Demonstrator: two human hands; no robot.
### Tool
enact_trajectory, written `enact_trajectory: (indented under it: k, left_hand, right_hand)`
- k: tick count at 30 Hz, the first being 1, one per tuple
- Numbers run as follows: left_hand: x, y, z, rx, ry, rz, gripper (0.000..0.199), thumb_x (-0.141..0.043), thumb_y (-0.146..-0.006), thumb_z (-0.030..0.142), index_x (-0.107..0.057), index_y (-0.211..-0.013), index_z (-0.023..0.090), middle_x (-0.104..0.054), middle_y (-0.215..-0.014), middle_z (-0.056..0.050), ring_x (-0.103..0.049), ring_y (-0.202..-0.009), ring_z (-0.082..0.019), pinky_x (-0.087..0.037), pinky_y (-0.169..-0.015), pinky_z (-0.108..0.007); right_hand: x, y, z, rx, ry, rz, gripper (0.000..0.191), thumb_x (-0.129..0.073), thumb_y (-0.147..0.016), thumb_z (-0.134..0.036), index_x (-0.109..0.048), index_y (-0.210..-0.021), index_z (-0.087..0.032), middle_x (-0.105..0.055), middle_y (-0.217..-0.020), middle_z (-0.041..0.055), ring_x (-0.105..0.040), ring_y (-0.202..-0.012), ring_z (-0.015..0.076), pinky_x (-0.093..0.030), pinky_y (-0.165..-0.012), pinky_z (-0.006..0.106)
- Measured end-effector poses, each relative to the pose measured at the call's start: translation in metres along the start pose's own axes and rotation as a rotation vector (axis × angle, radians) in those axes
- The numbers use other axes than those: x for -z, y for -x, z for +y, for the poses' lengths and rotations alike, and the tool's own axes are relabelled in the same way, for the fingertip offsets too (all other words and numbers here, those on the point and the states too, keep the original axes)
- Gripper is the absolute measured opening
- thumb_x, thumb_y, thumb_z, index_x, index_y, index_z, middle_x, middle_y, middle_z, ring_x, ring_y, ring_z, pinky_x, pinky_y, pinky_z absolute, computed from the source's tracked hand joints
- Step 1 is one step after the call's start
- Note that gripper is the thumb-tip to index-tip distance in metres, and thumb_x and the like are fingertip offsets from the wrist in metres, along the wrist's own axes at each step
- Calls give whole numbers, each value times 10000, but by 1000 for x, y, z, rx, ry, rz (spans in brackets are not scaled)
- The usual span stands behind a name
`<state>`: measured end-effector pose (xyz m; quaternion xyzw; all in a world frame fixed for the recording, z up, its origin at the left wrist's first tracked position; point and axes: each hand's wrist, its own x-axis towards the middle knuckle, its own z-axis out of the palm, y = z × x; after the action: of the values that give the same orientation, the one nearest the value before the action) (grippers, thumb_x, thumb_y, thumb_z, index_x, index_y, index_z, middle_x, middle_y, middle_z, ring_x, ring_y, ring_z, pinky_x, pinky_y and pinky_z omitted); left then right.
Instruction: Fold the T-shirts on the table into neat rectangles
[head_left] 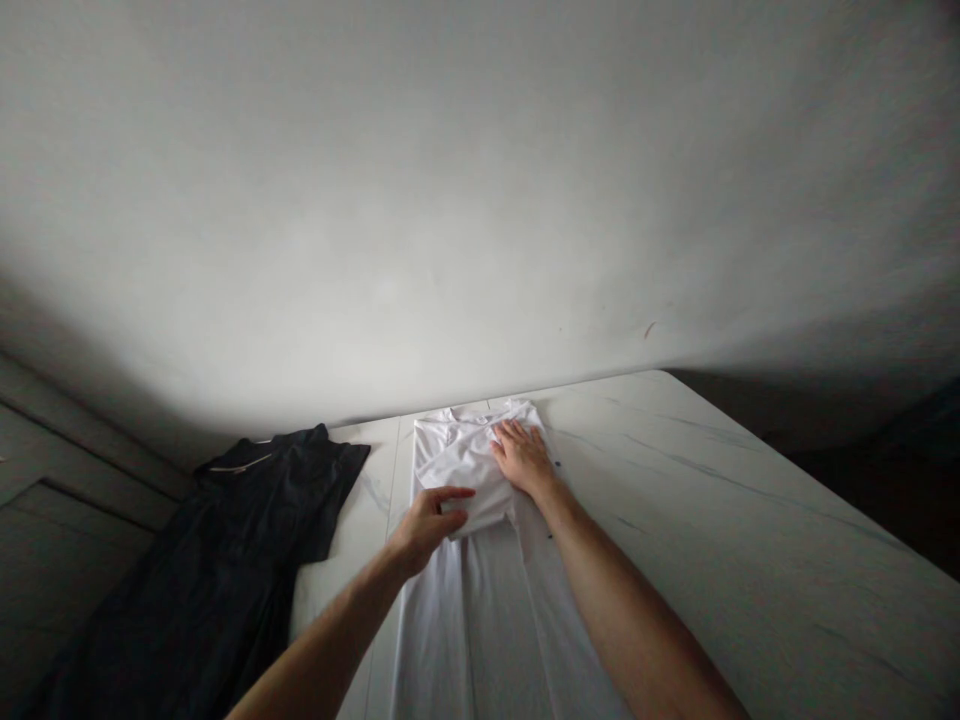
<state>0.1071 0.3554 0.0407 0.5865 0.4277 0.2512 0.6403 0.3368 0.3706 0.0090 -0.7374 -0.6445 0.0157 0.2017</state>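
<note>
A white garment (491, 620), likely a shirt, lies lengthwise on the table in front of me. Its sides are turned inward, and a wrinkled layer is bunched over its far end. My right hand (523, 455) rests flat on that layer near its right edge, fingers stretched out. Lower down on the left, my left hand (431, 525) is at the near edge of the same layer. Its thumb and index finger are apart with no cloth seen between them; the other fingers are hidden from view.
A dark garment (247, 530) with a light trim line lies to the left, running toward the near edge. Under both garments is a white marble-patterned table (697, 500). Its far edge meets a pale wall (420, 220). Grey panelled furniture (67, 520) stands at far left.
</note>
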Motion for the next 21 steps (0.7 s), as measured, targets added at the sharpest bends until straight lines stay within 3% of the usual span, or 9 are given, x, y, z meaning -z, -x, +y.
enact_trajectory:
  k: [2, 7, 12, 17, 21]
  left_hand:
    - [2, 2, -4, 35, 29, 27, 522, -841, -631, 300, -751, -1112, 118, -663, -700, -3, -565, -622, -120, -410, -586, -238]
    - [-3, 6, 0, -73, 202, 14, 788, -882, -643, 288, -598, -1367, 167, -731, -1089, -79, -670, -960, -219, -521, -853, -327]
    - [-17, 8, 10, -3, 272, 20, 1029, -925, -569, 163, -444, -1478, 194, -711, -1058, -50, -691, -835, -184, -584, -783, -332]
    - [-19, 11, 15, 88, 401, 37, 752, -873, -623, 113, -571, -1312, 134, -703, -873, -24, -699, -744, -145, -585, -822, -308]
    - [-13, 22, 2, 128, 322, 110, 592, -837, -655, 134, -628, -1208, 115, -675, -768, -4, -689, -695, -132, -580, -785, -284]
  right_hand:
    - [0, 0, 0, 2, 1, 0, 495, -347, -1034, -393, -518, -1449, -184, -484, -1533, 117, -372, -1449, 298, -192, -1188, 555]
    - [0, -2, 0, -27, -8, -37, 499, -348, -1032, -393, -504, -1465, -203, -462, -1549, 115, -350, -1465, 282, -175, -1198, 550]
    - [1, -3, 0, -34, -7, -40, 503, -348, -1031, -385, -514, -1458, -179, -466, -1545, 120, -356, -1462, 290, -178, -1200, 544]
    - [1, -1, 1, -21, 1, -30, 499, -345, -1034, -383, -515, -1456, -179, -467, -1544, 121, -363, -1458, 292, -182, -1199, 543]
    - [-2, -1, 3, -8, 10, -23, 490, -346, -1036, -386, -527, -1446, -189, -475, -1538, 123, -365, -1455, 295, -189, -1194, 545]
